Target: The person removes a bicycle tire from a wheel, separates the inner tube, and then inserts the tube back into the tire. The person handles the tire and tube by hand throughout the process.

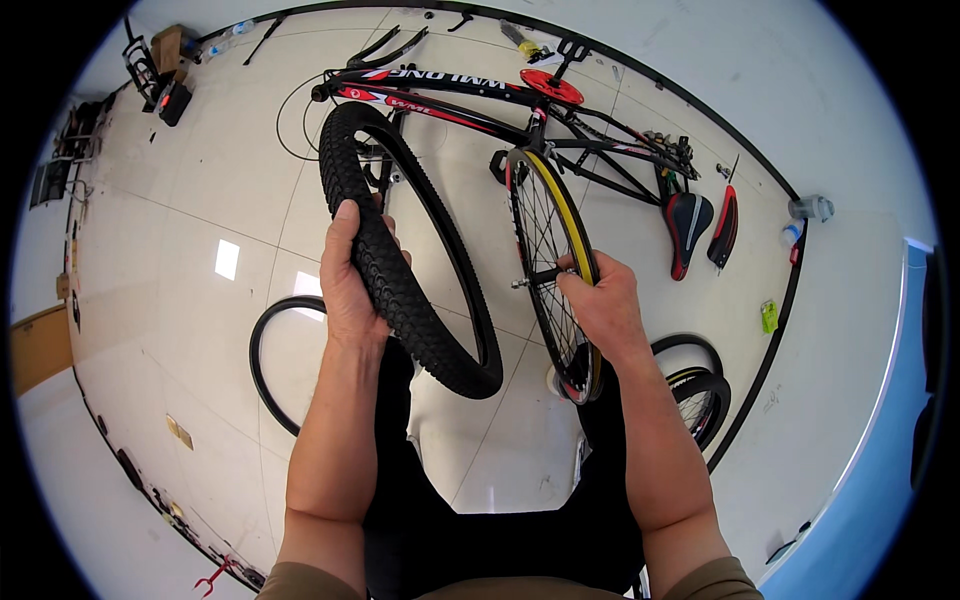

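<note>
My left hand (352, 275) is closed around a black knobby bicycle tire (378, 262), holding it up and tilted, with the thumb across the tread. The tire has no wheel in it. To its right, my right hand (608, 308) grips the rim of a spoked bicycle wheel (518, 205). A yellow rim strip (566, 200) runs round the wheel's bare outer channel. The wheel stands tilted near my right leg, and its axle sticks out to the left. Tire and wheel are apart. My right fingertips are partly hidden behind the rim.
Beyond my hands, a black and red bicycle frame (455, 92) lies on the tiled floor, with a red chainring guard (552, 86). A saddle (688, 228) and a red-black fender (724, 228) are at right. Another tire (256, 350) lies left; more wheel parts (712, 400) lie right.
</note>
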Available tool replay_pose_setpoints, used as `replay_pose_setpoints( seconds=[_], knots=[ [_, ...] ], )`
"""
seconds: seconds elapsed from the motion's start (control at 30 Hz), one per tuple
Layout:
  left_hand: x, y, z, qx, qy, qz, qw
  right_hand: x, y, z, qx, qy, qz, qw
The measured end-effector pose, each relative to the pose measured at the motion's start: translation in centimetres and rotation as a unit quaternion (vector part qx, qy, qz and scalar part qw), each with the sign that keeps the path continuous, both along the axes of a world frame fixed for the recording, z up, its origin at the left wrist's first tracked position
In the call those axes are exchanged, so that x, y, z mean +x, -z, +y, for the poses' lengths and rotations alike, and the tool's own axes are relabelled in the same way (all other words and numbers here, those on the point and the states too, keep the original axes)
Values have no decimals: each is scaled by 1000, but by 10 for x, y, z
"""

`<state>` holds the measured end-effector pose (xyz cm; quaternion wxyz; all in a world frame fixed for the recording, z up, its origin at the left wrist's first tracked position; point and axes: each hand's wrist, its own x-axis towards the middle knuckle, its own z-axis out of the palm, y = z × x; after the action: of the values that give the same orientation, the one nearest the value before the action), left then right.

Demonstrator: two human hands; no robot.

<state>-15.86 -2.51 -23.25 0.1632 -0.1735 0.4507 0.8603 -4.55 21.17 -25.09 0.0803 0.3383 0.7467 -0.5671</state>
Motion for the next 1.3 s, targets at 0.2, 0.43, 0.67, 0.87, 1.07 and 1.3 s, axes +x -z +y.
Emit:
replay_pose_setpoints(
  seconds=[0.2, 0.43, 0.67, 0.87, 1.07, 1.3],
  knots=[
    [0, 2, 0, 4, 8, -3, 1000, 2, 4, -1, -10, -21, 28, 999],
    [-2, 3, -4, 2, 6, -6, 1000, -9, 8, 1, 27, -77, 88, 993],
    [-6, 3, -5, -3, 10, -7, 1000, -47, 18, 30, 189, -71, 143, 969],
    [-9, 1, -7, 3, -2, -34, 999, -59, 37, 68, 292, 27, 153, 944],
    [-15, 2, -13, 20, 17, -23, 999, -60, 37, 72, 255, 58, 147, 954],
    [-17, 2, -8, 20, -4, -33, 999, -62, 34, 64, 212, 57, 191, 957]
  ],
)
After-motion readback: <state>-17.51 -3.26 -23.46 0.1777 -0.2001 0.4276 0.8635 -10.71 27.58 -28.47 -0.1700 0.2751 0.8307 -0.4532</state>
